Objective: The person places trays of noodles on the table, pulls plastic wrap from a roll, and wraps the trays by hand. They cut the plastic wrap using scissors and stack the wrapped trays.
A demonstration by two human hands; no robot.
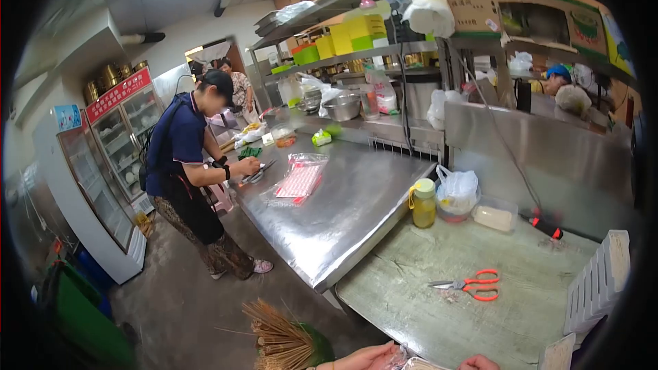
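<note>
At the bottom edge, my left hand (373, 358) has its fingertips closed on crinkled clear plastic (399, 356). Just right of it, the top of a pale tray (419, 364) shows, mostly cut off by the frame. My right hand (478, 362) is on the tray's other side with fingers curled; what they hold, if anything, is out of sight. Ahead of both hands, scissors with red handles (480, 285) lie on the greenish worktop (397, 301), blades pointing left.
Stacked white trays (598, 281) stand at the right. A yellowish jar (423, 204), a bagged bowl (457, 195) and a clear container (495, 214) line the back. Left are a steel table (329, 212), a co-worker (185, 144) and a bundle of thin sticks (281, 336).
</note>
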